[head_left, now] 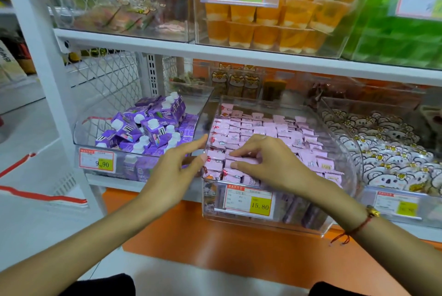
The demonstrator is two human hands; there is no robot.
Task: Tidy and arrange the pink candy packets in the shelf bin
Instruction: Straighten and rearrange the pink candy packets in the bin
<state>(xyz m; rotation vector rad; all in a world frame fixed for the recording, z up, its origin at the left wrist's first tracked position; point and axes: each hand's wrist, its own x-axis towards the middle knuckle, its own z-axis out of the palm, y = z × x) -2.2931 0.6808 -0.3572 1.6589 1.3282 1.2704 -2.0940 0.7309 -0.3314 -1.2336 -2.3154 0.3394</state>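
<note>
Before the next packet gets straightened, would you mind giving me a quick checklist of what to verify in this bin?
1. Right hand on the pink packets: ok, its fingers rest on the front rows.
2. Left hand at the clear bin: ok, its fingertips are at the bin's left wall, holding nothing.
3. Back rows neat: ok, they stand in fairly even lines.
4. Front left rows neat: not ok, several packets lie tilted, showing red ends.
5. Price tag readable: ok, it shows 15.80.
6. Purple cartons kept out of this bin: ok, they sit in the neighbouring bin.
</note>
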